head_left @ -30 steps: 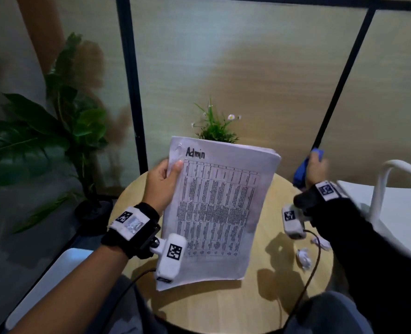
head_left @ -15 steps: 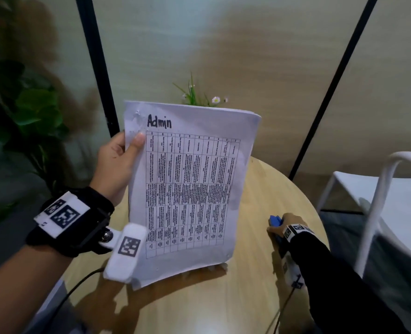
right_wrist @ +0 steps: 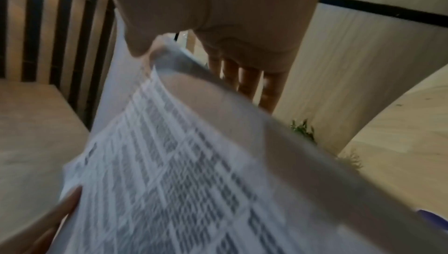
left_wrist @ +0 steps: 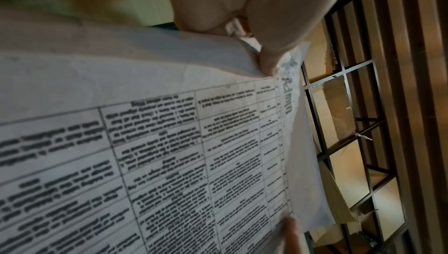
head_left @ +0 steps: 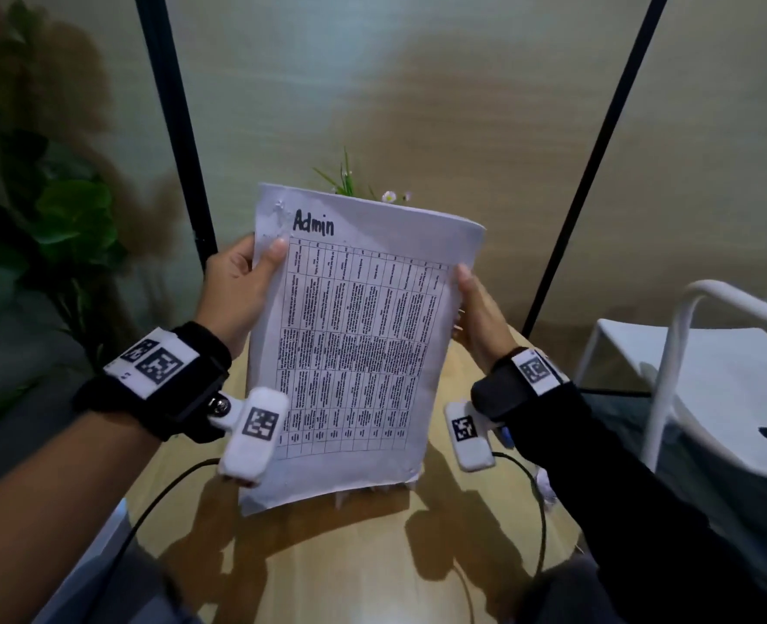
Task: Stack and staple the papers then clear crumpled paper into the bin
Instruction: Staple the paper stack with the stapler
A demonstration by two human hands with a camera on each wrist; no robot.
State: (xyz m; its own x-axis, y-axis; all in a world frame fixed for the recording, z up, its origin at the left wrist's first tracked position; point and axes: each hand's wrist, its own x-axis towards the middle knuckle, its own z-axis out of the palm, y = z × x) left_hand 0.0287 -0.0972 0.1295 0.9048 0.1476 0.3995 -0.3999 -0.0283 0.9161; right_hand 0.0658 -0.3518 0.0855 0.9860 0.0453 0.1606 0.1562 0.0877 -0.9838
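Above the round table point(head_left: 327, 574), the paper stack point(head_left: 354, 353) stands upright, left hand point(head_left: 233, 290) pinching its left edge, right hand point(head_left: 480, 317) gripping the right edge, apparently squaring sheets for stapling

Surface: a round, light wooden table point(head_left: 336, 565) was seen.
On it: a white crumpled paper point(head_left: 545, 484) was seen near the table's right edge.
Also: a small potted plant point(head_left: 350, 182) was seen at the table's far edge.
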